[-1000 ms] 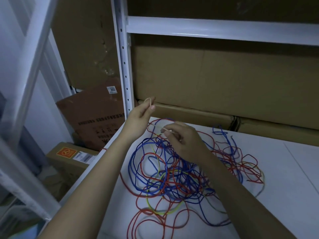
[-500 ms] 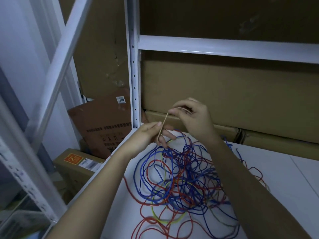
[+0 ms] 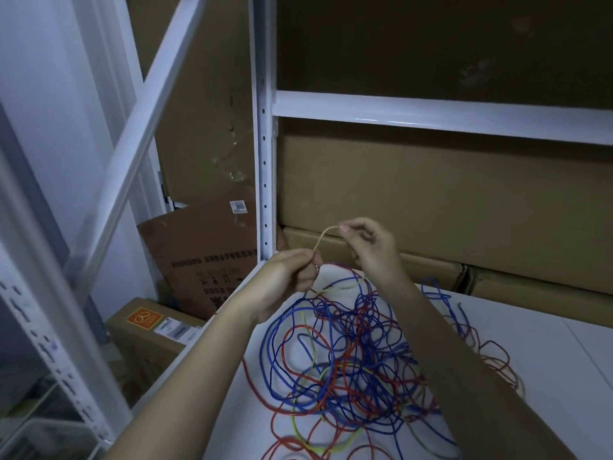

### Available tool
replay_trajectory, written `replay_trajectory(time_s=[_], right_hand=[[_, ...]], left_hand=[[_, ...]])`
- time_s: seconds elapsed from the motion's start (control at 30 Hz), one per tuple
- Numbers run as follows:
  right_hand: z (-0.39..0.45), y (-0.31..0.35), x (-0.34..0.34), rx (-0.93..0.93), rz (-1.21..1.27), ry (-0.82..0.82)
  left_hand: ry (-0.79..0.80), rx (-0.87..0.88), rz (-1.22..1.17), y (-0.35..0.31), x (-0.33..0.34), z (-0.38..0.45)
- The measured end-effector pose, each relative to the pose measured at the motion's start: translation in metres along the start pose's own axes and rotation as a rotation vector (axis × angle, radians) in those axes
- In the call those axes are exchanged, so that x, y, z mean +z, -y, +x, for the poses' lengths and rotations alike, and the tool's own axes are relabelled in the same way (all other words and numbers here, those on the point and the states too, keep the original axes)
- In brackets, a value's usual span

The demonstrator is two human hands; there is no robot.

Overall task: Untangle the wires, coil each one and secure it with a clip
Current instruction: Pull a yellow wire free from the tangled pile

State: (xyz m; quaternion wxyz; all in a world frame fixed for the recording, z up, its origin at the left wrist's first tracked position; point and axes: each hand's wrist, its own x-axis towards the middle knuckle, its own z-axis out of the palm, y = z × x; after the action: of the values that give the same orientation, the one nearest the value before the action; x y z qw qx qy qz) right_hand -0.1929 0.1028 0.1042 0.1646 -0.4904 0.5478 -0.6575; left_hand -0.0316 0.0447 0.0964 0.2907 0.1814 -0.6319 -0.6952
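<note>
Wires (image 3: 345, 353), red, blue and yellow, lie knotted on the white shelf board (image 3: 547, 360). Above the pile's far edge, the left hand (image 3: 285, 280) and right hand (image 3: 368, 247) each pinch a pale wire (image 3: 320, 240). Pulling hard would likely tighten snags below. Cardboard boxes (image 3: 431, 194) fill the steel rack (image 3: 263, 161) behind.

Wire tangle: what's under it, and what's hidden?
The wire tangle lies on the white shelf surface, which shows through its loops. The right forearm covers its right-hand part. No clips are visible; any beneath the dense middle can't be seen.
</note>
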Motion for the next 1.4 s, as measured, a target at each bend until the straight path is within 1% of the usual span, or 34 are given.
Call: replay_trajectory(time_s=[0.1,0.23,0.3,0.43,0.5,0.63,0.7,0.77,0.83,0.93,1.0,1.13,1.2,1.27,1.4], right_hand=[[-0.006,-0.005,0.003,-0.017,-0.024,0.009],[-0.011,-0.015,0.007,0.020,-0.008,-0.024],[-0.015,-0.021,0.006,0.029,-0.047,-0.033],[-0.024,-0.026,0.005,0.041,-0.109,0.042],[-0.022,-0.024,0.001,0.092,-0.055,0.041],[-0.020,-0.017,-0.007,0.245,0.230,-0.030],[-0.026,-0.018,-0.003,0.305,0.337,-0.018],[-0.031,-0.024,0.003,0.327,0.383,-0.021],[-0.033,-0.028,0.008,0.290,0.318,-0.024],[-0.035,-0.034,0.013,0.159,0.010,0.019],[-0.037,-0.038,0.015,0.085,-0.165,0.076],[-0.043,-0.038,0.020,0.025,-0.345,0.261],[-0.042,-0.034,0.022,0.001,-0.454,0.335],[-0.040,-0.032,0.023,-0.052,-0.531,0.373],[-0.041,-0.030,0.022,-0.097,-0.549,0.414]], left_hand=[[-0.053,-0.012,-0.045,-0.002,0.002,0.006],[-0.051,-0.010,-0.168,-0.002,0.003,0.014],[-0.048,0.010,-0.226,-0.003,0.005,0.018],[-0.009,0.043,-0.358,-0.008,0.011,0.027],[-0.003,0.054,-0.350,-0.008,0.013,0.030],[-0.055,0.063,-0.304,-0.006,0.011,0.034],[-0.099,0.071,-0.354,-0.005,0.007,0.037],[-0.116,0.078,-0.426,-0.005,0.003,0.039],[-0.109,0.095,-0.490,-0.005,0.001,0.040],[-0.122,0.157,-0.513,-0.004,-0.001,0.040],[-0.164,0.205,-0.498,-0.005,-0.005,0.043],[-0.216,0.258,-0.475,-0.013,-0.007,0.047],[-0.201,0.266,-0.396,-0.015,-0.004,0.047],[-0.207,0.279,-0.275,-0.013,-0.003,0.046],[-0.256,0.331,0.047,-0.006,-0.007,0.043]])
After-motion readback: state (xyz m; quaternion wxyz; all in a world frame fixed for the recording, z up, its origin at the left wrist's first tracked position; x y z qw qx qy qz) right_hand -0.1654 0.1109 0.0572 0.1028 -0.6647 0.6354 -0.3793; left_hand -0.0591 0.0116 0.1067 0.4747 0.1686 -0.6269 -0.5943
